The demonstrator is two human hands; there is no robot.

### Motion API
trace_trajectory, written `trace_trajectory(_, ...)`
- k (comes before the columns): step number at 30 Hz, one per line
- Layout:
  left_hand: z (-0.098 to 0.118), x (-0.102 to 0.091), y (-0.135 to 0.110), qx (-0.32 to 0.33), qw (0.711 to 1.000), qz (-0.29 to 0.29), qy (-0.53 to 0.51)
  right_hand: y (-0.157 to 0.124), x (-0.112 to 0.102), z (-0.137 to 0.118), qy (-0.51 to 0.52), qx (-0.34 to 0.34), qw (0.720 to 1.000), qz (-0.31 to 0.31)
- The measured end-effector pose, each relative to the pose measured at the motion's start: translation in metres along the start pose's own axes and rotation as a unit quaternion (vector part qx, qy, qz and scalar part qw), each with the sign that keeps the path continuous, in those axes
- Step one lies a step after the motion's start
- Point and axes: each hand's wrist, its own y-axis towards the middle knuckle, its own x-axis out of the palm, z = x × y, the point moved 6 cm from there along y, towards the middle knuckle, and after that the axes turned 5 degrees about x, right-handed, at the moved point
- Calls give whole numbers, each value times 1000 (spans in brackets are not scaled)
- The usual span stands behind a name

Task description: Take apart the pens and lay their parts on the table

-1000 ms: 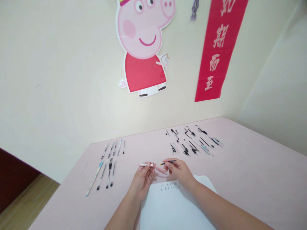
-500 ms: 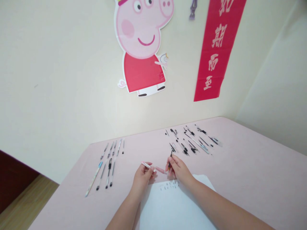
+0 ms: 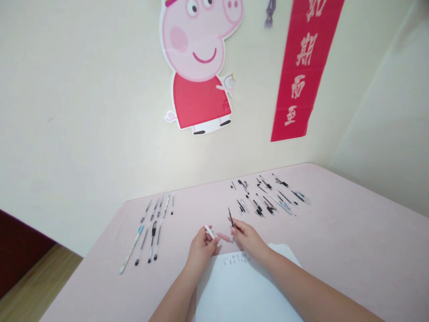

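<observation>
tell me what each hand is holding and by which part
Left hand: a white-and-pink pen piece, held near its lower end. Right hand: a slim dark stick, pinched near its lower end.

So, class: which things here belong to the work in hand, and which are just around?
Work in hand:
white-and-pink piece, left hand
thin dark rod, right hand
pink tube between them
likely the pens, loose pen parts and marked paper

Just around:
pig cut-out
red banner
</observation>
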Motion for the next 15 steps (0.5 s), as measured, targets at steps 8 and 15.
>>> trace_trajectory(8, 6, 1, 2, 41, 987, -27, 150, 1, -1, 0, -172, -26, 984, 27)
trace_trajectory(15, 13, 3, 1, 29, 967, -31, 253, -8, 5, -17, -328, -69, 942, -19)
